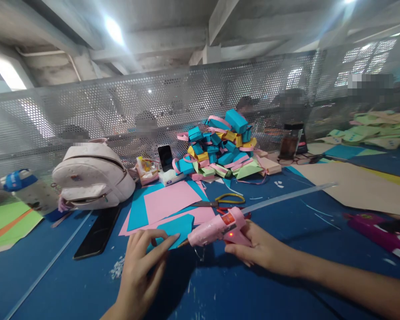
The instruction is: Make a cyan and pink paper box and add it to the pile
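My left hand (pixel 143 262) pinches a folded piece of blue paper (pixel 180 226) between thumb and fingers, above the blue table. Wrapped round the handle of a pink hot glue gun (pixel 216 229) is my right hand (pixel 253 244). The gun's nozzle points left and meets the lower edge of the blue paper, close to my left fingertips; whether it touches I cannot tell. A small red light glows on its side, and a long clear glue stick (pixel 290 195) sticks out of its back. Behind the gun lie yellow-handled scissors (pixel 230 199).
Pink paper sheets (pixel 171 202) lie behind my hands. Farther back stands a heap of blue, yellow and pink paper boxes (pixel 220 146). At left are a white backpack (pixel 93 175), a black phone (pixel 98 231) and a bottle (pixel 33 193); at right, a beige sheet (pixel 350 182) and a purple tool (pixel 380 233).
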`<action>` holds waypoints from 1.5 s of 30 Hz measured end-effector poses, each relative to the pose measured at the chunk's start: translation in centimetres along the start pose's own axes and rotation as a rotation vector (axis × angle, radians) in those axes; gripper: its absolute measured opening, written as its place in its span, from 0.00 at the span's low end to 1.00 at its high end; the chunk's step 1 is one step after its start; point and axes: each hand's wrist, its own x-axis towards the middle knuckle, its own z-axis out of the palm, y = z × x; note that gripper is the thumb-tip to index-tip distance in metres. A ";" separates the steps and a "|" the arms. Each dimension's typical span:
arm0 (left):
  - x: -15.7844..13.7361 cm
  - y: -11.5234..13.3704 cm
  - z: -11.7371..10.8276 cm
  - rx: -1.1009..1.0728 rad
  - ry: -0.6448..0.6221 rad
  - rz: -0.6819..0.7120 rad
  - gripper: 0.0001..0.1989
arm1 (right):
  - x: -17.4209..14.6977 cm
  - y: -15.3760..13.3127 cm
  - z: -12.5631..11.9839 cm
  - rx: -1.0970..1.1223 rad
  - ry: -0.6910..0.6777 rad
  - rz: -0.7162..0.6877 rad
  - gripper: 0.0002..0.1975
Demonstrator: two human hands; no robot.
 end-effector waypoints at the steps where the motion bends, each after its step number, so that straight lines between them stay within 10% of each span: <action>1: 0.0 0.0 0.0 0.000 -0.001 0.001 0.24 | 0.0 0.0 0.0 0.001 -0.002 0.000 0.16; 45: 0.0 -0.8 -0.7 -0.034 0.056 -0.073 0.23 | 0.1 0.0 -1.0 0.052 0.026 0.046 0.18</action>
